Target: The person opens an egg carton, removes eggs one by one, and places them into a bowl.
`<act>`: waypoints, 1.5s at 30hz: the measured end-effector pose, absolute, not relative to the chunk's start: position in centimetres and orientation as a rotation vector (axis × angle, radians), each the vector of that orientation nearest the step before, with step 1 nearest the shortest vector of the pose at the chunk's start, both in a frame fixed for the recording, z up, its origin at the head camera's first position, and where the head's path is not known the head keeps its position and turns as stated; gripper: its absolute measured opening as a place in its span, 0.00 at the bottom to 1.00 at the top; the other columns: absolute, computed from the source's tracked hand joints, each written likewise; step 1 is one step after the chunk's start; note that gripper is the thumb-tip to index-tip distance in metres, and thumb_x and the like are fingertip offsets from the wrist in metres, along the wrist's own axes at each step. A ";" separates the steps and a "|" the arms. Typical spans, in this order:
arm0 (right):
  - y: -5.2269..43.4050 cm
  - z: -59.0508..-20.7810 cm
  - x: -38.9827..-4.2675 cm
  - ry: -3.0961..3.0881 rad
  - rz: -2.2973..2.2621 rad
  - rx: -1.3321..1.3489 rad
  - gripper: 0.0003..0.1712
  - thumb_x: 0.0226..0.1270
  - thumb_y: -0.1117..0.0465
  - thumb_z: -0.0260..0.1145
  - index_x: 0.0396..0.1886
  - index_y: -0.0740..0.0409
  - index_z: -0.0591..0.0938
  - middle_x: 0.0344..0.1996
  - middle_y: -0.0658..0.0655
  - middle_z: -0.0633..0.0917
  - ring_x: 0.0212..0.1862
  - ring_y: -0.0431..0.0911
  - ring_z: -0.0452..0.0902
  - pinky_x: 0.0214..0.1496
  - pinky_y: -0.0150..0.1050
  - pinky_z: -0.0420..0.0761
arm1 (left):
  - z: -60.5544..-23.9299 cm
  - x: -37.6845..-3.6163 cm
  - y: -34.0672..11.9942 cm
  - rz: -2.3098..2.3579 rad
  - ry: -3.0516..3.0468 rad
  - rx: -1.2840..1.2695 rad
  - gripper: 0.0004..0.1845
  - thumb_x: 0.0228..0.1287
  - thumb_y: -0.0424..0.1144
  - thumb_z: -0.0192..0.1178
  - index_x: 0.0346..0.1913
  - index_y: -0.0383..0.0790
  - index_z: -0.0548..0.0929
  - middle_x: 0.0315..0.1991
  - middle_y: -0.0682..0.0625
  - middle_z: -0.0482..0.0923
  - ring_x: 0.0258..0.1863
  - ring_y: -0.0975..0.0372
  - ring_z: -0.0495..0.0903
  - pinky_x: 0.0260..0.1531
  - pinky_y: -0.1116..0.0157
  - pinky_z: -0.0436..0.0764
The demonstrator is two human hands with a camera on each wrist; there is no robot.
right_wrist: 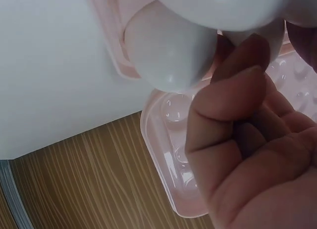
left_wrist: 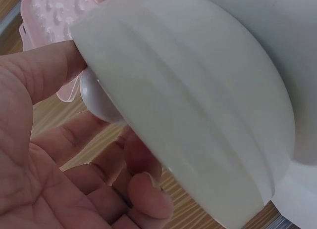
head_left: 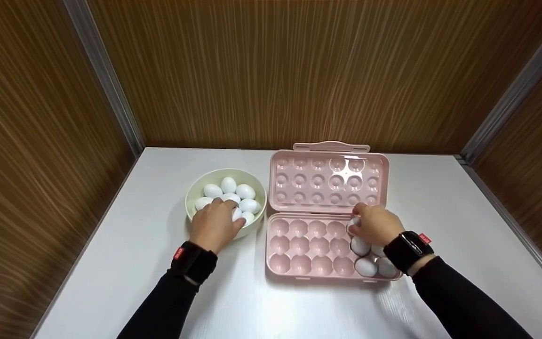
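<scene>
On the left stands a pale green bowl (head_left: 259, 187) with several white eggs in it. My left hand (head_left: 213, 225) reaches over its near rim and grips one egg (head_left: 236, 214) between thumb and fingers. The left wrist view shows this egg (left_wrist: 98, 98) partly behind the bowl's wall (left_wrist: 193, 105). To the right, a pink egg box (head_left: 309, 245) lies with its lid folded back. My right hand (head_left: 377, 225) pinches an egg (head_left: 352, 224) at the back row's fifth hollow. Several eggs (head_left: 366, 267) sit in the box's right-hand columns, some hidden under this hand.
The open lid (head_left: 317, 181) lies behind the box, dimpled side up. Everything stands on a white table (head_left: 158, 188). Brown wood-grain panels (head_left: 280, 75) rise at the back and both sides, with grey metal strips (head_left: 106, 70) at the corners.
</scene>
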State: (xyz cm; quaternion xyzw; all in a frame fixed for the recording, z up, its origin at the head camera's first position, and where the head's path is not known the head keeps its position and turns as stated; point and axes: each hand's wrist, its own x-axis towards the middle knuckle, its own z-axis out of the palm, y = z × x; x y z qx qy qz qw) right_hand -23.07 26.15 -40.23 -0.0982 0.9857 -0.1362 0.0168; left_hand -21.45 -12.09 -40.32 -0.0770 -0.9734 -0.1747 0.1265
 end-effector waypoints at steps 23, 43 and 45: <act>21.1 -36.6 -20.0 2.735 -1.287 -0.611 0.15 0.66 0.55 0.78 0.49 0.54 0.89 0.36 0.53 0.90 0.34 0.41 0.83 0.36 0.31 0.85 | -38.6 -16.3 -4.1 -0.900 -2.565 -0.937 0.34 0.67 0.50 0.72 0.73 0.43 0.76 0.70 0.45 0.79 0.66 0.55 0.83 0.69 0.57 0.82; 23.7 -38.0 -19.4 3.055 -0.408 -0.507 0.23 0.70 0.52 0.74 0.55 0.65 0.86 0.50 0.66 0.91 0.49 0.61 0.89 0.51 0.61 0.88 | -38.6 -18.1 -7.2 -0.772 -2.759 -0.519 0.30 0.64 0.35 0.74 0.67 0.36 0.77 0.49 0.39 0.86 0.45 0.49 0.87 0.49 0.54 0.89; 24.6 -38.3 -19.8 3.037 -0.320 -0.409 0.22 0.67 0.53 0.74 0.53 0.65 0.86 0.48 0.66 0.91 0.46 0.60 0.89 0.49 0.62 0.87 | -38.6 -19.1 -8.6 -0.722 -2.756 -0.400 0.26 0.63 0.35 0.74 0.61 0.33 0.77 0.43 0.38 0.86 0.41 0.45 0.87 0.45 0.50 0.89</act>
